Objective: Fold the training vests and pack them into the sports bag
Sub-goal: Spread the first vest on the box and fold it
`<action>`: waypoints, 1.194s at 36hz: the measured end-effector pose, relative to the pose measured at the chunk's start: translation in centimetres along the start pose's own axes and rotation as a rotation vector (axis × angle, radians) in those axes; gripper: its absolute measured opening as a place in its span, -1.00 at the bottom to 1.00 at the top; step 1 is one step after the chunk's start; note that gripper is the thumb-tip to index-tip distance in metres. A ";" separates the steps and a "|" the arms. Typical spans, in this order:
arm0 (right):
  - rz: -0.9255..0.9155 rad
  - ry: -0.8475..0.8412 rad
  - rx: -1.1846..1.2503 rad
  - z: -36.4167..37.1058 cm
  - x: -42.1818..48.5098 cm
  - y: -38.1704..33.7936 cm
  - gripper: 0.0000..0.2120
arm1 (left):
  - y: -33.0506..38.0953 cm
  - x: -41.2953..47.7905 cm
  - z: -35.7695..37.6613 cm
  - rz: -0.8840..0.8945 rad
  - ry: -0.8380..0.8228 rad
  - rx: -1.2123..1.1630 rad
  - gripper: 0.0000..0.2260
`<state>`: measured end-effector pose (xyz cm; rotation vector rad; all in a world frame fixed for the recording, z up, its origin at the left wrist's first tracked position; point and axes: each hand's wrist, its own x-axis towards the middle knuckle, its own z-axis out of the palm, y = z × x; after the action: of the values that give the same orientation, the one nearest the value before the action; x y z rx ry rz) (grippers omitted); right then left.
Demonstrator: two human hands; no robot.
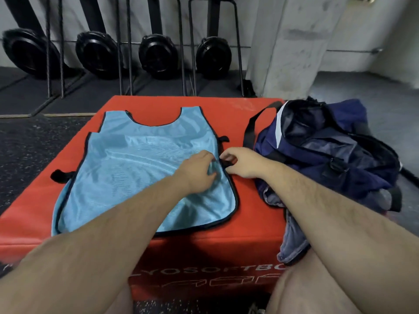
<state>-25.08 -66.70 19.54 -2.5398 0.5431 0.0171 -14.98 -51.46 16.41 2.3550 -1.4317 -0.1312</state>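
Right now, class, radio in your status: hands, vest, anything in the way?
Left hand pinches blue vest; right hand pinches its side strap. Vest flat, unfolded, on red box. Sports bag open alongside, nothing between.

— The vest?
— Fine mesh cloth, faintly shiny, with dark fabric binding.
— And the box beneath?
— Smooth red vinyl-looking cover, dull sheen. The sports bag is soft woven cloth; the floor rough, speckled.
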 end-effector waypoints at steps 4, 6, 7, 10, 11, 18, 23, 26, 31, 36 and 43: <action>-0.003 0.125 0.090 -0.7 0.7 0.6 -0.78 | 0.0 0.9 0.7 -0.039 -0.028 0.065 -0.60; 0.010 0.199 0.175 -1.0 0.8 0.9 -0.84 | -0.2 1.2 0.7 -0.057 -0.026 0.104 -0.60; 0.024 0.235 0.211 -1.2 0.8 1.0 -0.82 | -0.2 1.3 0.7 -0.063 -0.023 0.117 -0.60; 0.129 0.275 0.142 -1.8 0.6 1.6 -0.80 | -0.2 1.5 1.1 -0.056 -0.029 0.164 -0.59; 0.170 0.264 0.059 -2.0 0.5 1.8 -0.80 | -0.1 1.5 1.2 -0.052 -0.028 0.181 -0.60; 0.043 0.347 -0.106 -0.1 2.1 0.7 -0.67 | -0.2 4.6 1.2 -0.074 0.213 0.179 -0.75; -0.031 0.112 -0.197 1.6 3.8 -0.2 -0.60 | -0.9 7.2 1.9 -0.147 0.065 0.190 -0.55; 0.033 0.055 -0.349 2.2 4.3 0.1 -0.64 | -1.7 7.5 2.5 -0.238 -0.115 0.188 -0.47; 0.142 0.144 -0.504 2.6 4.3 0.0 -0.62 | -2.1 7.3 2.6 -0.211 -0.103 0.158 -0.47; 0.007 0.266 -0.528 3.2 4.1 -1.5 -0.52 | -2.6 6.5 1.8 -0.229 0.017 0.134 -0.50; 0.094 -0.011 -0.554 5.0 2.5 -2.4 -0.47 | -5.4 2.8 0.5 -0.320 -0.082 0.114 -0.48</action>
<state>-21.36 -63.25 16.15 -3.0417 0.7341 0.2465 -9.26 -51.78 14.24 2.6870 -1.1121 -0.2392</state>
